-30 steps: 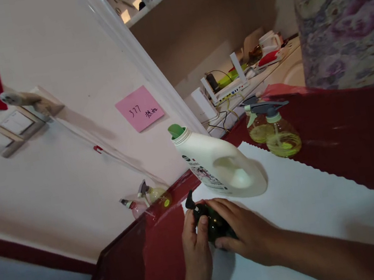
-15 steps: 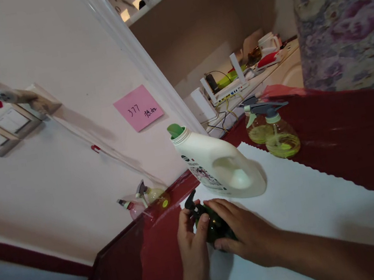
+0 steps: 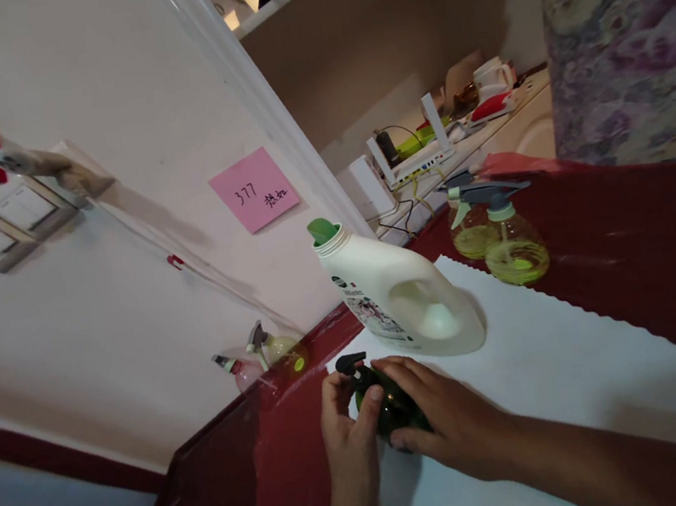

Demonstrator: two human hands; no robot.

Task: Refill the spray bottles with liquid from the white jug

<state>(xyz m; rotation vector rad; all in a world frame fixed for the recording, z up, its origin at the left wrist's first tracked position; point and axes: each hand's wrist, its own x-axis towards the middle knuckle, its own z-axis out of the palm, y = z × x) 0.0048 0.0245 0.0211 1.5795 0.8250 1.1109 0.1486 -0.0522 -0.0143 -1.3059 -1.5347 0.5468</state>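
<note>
Both my hands hold a small dark green spray bottle [image 3: 393, 406] on the white mat [image 3: 546, 374]. My left hand [image 3: 350, 441] pinches the black spray head [image 3: 351, 365] at the bottle's top. My right hand [image 3: 453, 419] wraps round the bottle's body from the right. Just behind them stands a white detergent jug [image 3: 400, 294] with its green spout uncovered.
Two yellowish spray bottles [image 3: 504, 238] stand at the back on the dark red table [image 3: 642, 254]. Two more small spray bottles [image 3: 265, 358] lean by the wall at the left. A person in a flowered garment [image 3: 624, 24] stands at the right. Shelves with a router and cables lie behind.
The black spray head has turned under my left fingers, its nozzle swinging from upright-left to level. My right hand keeps its grip on the bottle.
</note>
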